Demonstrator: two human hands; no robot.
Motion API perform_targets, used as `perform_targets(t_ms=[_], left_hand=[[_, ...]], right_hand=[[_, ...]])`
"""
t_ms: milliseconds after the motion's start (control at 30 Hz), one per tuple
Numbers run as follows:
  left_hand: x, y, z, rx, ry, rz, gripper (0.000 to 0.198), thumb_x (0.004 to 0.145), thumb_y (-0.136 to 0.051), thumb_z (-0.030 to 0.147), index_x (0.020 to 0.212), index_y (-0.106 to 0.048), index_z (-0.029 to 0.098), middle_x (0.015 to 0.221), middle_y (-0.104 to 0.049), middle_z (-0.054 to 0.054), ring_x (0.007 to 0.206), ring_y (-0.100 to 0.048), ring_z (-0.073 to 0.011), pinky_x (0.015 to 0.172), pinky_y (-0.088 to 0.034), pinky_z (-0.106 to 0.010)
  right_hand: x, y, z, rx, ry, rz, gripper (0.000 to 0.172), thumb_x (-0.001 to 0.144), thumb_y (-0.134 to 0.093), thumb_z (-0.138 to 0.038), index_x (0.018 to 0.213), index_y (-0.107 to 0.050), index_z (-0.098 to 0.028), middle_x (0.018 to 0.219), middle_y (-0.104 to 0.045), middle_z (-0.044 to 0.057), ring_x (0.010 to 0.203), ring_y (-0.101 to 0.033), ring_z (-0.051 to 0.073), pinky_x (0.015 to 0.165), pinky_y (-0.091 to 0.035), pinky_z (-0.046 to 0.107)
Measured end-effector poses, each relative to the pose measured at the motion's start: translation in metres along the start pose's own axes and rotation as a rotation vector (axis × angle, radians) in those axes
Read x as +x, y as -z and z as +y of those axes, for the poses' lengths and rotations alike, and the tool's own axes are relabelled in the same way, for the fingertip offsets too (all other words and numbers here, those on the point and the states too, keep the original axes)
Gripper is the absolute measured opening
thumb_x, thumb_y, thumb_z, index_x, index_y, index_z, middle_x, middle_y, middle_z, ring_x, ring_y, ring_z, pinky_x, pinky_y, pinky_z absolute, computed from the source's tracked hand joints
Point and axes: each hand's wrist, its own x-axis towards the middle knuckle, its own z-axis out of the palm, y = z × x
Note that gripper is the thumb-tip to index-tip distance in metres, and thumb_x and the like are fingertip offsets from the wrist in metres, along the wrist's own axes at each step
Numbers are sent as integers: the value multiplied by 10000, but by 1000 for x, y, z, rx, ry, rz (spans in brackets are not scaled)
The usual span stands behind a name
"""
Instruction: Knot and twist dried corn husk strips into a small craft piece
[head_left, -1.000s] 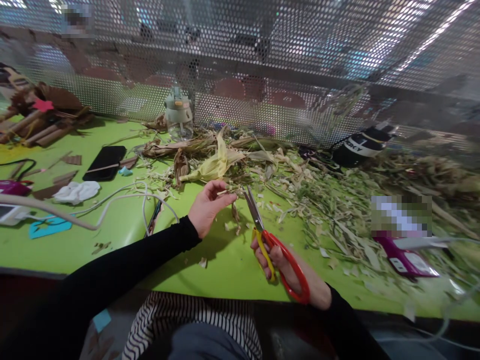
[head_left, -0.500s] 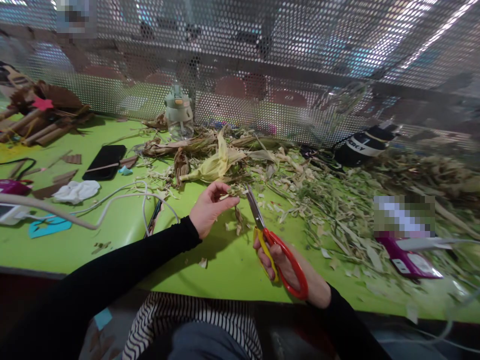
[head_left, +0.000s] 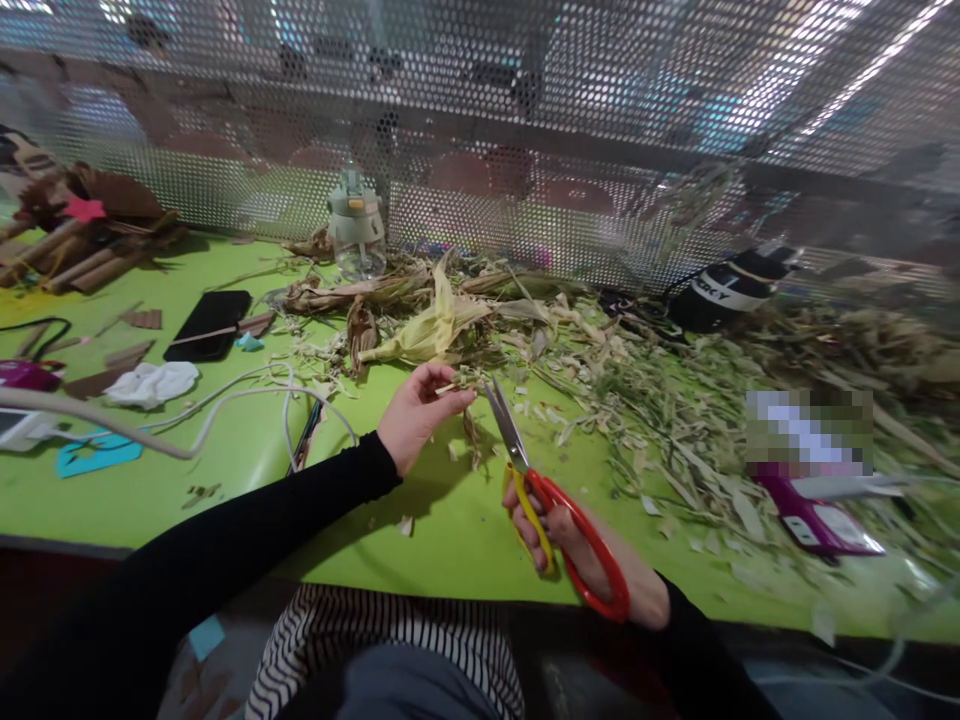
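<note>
Between the thumb and fingers of my left hand is a small bunch of dried husk strips, with a bit dangling below. My right hand grips a pair of scissors with red and yellow handles. Their blades are slightly parted, and the tips point up beside the end of the strips. Just beyond my hands lies a pale yellow-green corn husk, with browner husks behind it. Small cut scraps are scattered on the green tabletop.
A heap of shredded husk spreads over the right side, beside a purple packet. A clear bottle and a black bottle stand or lie near the perforated metal screen. On the left are a phone, crumpled tissue and white cable.
The scissors' blades have opened a little, and the red handle has swung down and right with my right hand. My left hand has barely shifted.
</note>
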Motion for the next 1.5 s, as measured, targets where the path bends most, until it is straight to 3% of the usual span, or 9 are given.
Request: perform_targets(t_ms=[200, 367, 467, 567, 700, 1133, 1300, 1500], left_hand=[[1, 1, -1, 9, -39, -15, 297, 607, -754, 156, 785, -516, 161, 724, -558, 50, 677, -546, -56, 685, -442, -206], [1, 1, -1, -38, 1, -20, 313, 598, -766, 192, 783, -515, 161, 707, -575, 48, 660, -565, -66, 680, -468, -227], [0, -1, 1, -78, 38, -1, 341, 566, -787, 203, 743, -498, 161, 656, -568, 57, 635, -570, -70, 667, -477, -235], [-1, -3, 4, -116, 84, 15, 359, 551, -799, 197, 715, -482, 158, 638, -581, 55, 622, -574, -70, 658, -478, -232], [-2, -4, 5, -160, 131, 25, 354, 549, -800, 172, 730, -497, 150, 659, -614, 40, 617, -581, -66, 646, -481, -218], [-3, 1, -2, -123, 187, -77, 322, 606, -781, 189, 791, -520, 147, 715, -622, 24, 661, -608, -78, 671, -506, -226], [-2, 3, -2, -112, 198, -121, 329, 605, -784, 181, 810, -527, 155, 672, -606, 43, 664, -625, -87, 674, -517, -232], [-3, 4, 0, -118, 244, -192, 328, 598, -791, 192, 819, -552, 157, 724, -635, 28, 676, -632, -89, 664, -517, -222]], right_hand=[[2, 2, 2, -53, 1, -15, 671, 681, -393, -810, 941, -458, -195, 642, -421, -46, 472, -412, 76, 467, -375, 239], [2, 3, -5, -240, 37, 7, 600, 745, -367, -762, 949, -470, -207, 648, -444, -24, 487, -427, 97, 473, -396, 256], [5, 1, -10, -420, 68, 70, 507, 785, -367, -701, 889, -470, -216, 623, -467, -11, 484, -428, 120, 466, -377, 274], [11, -2, -16, -733, 45, 228, 419, 752, -499, -632, 820, -460, -220, 632, -536, 17, 520, -478, 157, 513, -347, 298], [16, -5, -18, -986, -75, 386, 469, 693, -569, -640, 881, -471, -221, 631, -586, 35, 549, -554, 216, 528, -318, 301], [25, -6, -21, -1208, -44, 440, 471, 742, -521, -560, 1018, -465, -183, 725, -657, 46, 595, -628, 241, 471, -323, 268], [25, 0, -21, -1235, 56, 461, 527, 722, -536, -567, 1058, -476, -167, 815, -667, 81, 708, -645, 264, 499, -377, 282], [23, 8, -21, -1296, 121, 500, 547, 702, -548, -575, 1041, -490, -150, 807, -649, 99, 692, -628, 264, 535, -415, 308]])
